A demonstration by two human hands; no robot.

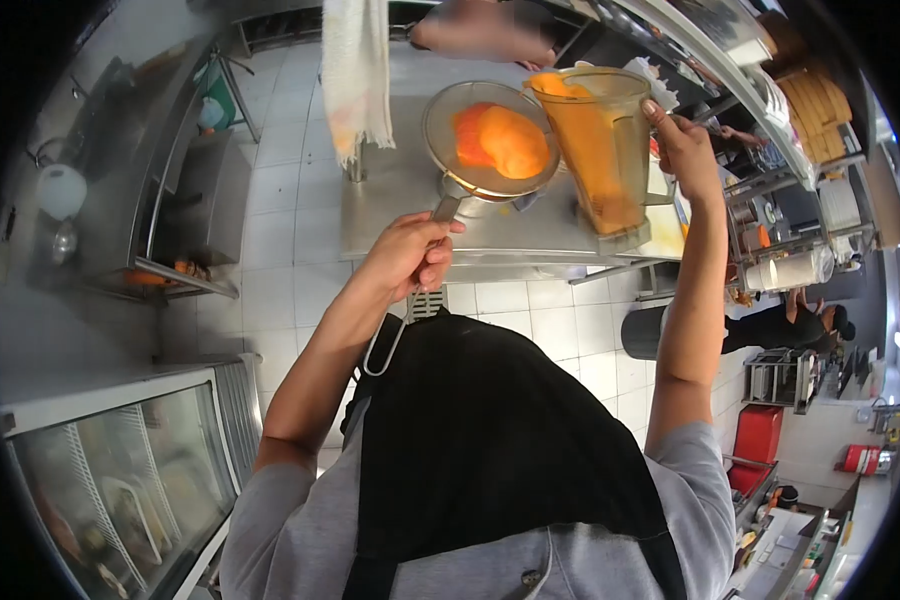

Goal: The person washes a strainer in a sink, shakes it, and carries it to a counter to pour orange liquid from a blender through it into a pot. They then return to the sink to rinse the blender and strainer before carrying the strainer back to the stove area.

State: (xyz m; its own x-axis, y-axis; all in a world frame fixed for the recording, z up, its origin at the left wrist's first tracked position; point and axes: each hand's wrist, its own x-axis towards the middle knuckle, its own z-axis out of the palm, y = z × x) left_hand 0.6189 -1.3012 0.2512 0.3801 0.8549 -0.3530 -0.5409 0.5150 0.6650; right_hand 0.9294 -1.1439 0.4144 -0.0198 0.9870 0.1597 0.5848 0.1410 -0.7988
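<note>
My left hand [410, 252] is closed round the handle of a round mesh strainer [440, 130]. In the strainer's bowl lies a thick orange puree [513, 142], with a redder patch on its left side. My right hand [683, 150] grips the handle of a clear blender jar [630, 150], which is tilted with its mouth towards the strainer. Orange puree coats the jar's inside and shows at its lip. Beneath the strainer, the rim of a metal container peeks out, mostly hidden. Both are over a steel worktable [390, 215].
A whitish towel [355, 75] hangs at the table's left. Glass-doored fridge [130, 480] stands lower left, steel counter [160, 150] upper left. Shelving with dishes [840, 205] lines the right. One person in dark clothes [785, 325] is at right; another [485, 30] is across the table.
</note>
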